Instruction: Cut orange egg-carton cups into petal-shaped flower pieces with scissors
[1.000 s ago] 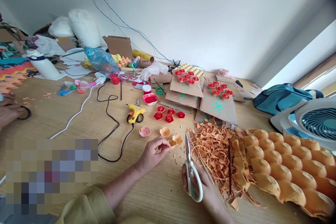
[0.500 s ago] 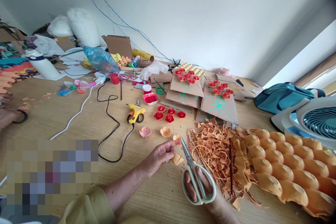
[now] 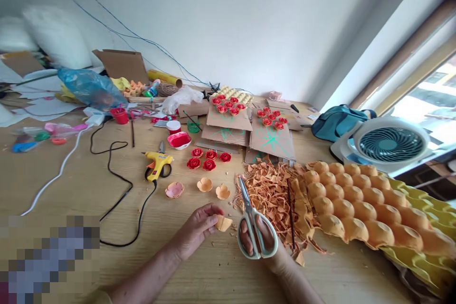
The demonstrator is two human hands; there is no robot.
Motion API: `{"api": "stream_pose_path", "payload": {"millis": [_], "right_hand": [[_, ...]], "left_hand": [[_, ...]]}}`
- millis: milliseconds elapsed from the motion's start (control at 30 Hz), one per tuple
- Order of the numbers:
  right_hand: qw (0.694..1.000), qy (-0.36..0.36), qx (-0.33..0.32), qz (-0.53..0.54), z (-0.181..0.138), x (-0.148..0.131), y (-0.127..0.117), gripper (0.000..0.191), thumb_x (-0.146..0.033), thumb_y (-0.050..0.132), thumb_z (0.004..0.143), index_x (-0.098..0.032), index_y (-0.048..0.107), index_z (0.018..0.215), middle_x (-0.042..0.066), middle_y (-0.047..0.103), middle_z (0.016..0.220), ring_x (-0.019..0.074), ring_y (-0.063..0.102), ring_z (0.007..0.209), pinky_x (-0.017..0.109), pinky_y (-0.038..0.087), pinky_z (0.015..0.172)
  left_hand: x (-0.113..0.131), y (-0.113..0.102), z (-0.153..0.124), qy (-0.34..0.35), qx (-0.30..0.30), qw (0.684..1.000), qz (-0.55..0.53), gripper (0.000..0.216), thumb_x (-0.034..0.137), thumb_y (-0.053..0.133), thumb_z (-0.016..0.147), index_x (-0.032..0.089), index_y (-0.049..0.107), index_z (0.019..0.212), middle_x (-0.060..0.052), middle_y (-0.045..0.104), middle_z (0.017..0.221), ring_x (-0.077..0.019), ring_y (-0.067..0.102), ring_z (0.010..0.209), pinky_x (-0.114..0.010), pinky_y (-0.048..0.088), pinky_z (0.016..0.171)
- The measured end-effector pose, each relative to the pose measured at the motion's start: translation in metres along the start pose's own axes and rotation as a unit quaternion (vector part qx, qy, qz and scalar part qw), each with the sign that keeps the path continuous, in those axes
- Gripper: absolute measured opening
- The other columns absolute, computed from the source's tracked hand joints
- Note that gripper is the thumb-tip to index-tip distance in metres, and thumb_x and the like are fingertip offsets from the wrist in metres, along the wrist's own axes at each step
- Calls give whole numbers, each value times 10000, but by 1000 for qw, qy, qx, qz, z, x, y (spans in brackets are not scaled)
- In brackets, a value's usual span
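Between thumb and fingers, my left hand (image 3: 200, 228) pinches a small orange egg-carton piece (image 3: 223, 223) above the table. My right hand (image 3: 261, 242) has its fingers through the handles of a pair of scissors (image 3: 253, 225); the blades look closed and point away from me. Beyond my left hand stand two cut orange egg-carton cups, a nearer cup (image 3: 223, 192) and another cup (image 3: 204, 185), with petal-shaped rims. A pinkish cup (image 3: 174, 190) is to their left. Just right of the scissors lies a heap of orange carton scraps (image 3: 263, 190).
Orange egg trays (image 3: 356, 199) lie at right, a white fan (image 3: 388, 145) behind them. Red paper roses (image 3: 209, 165) sit mid-table, others on cardboard (image 3: 272, 140). A yellow glue gun (image 3: 156, 164) with a black cord and a dish of red paint (image 3: 179, 140) are at left.
My view has swung to the right. The left hand has drawn away from the scissors' tip with the carton piece. A cup that was beside the fingers now stands apart from them.
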State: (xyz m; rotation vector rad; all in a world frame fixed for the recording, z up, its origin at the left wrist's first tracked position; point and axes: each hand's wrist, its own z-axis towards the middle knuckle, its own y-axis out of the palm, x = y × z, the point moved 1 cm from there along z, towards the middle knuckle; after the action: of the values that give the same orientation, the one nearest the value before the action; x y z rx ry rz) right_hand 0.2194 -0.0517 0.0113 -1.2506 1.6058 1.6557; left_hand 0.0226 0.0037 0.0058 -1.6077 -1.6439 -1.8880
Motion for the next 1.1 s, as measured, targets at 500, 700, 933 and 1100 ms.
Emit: {"api": "stream_pose_path", "payload": {"millis": [500,700,933,1100], "right_hand": [[994,-27,-35,-97,6,-8,12,505,-665,640,814,-166,565,832,3,596,585,122,555,514,231,444,497],[989,-25,-22,-141,12,-33,24,452,-618,653,833,-182,536,852,-3,626,647,94,515,524,205,388,494],[979,-64,19,-192,25,-31,28,473,-672,559,857,-203,503,851,-25,552,627,115,482,548,233,384,504],[977,-50,23,-207,19,-20,16,378,-575,541,913,-202,489,872,-32,518,660,106,425,555,227,343,504]], "left_hand": [[8,-14,0,35,124,991,29,299,382,847,653,191,659,787,20,491,713,-102,414,677,-188,393,591],[9,-17,1,28,132,989,55,338,404,881,592,182,675,744,19,529,718,-96,454,677,-188,429,623],[5,-20,4,58,121,990,46,277,346,841,679,166,663,791,23,521,700,-83,448,644,-184,395,585],[4,-17,6,81,118,989,30,242,335,800,737,161,640,789,33,510,716,-57,429,600,-176,355,553]]}}
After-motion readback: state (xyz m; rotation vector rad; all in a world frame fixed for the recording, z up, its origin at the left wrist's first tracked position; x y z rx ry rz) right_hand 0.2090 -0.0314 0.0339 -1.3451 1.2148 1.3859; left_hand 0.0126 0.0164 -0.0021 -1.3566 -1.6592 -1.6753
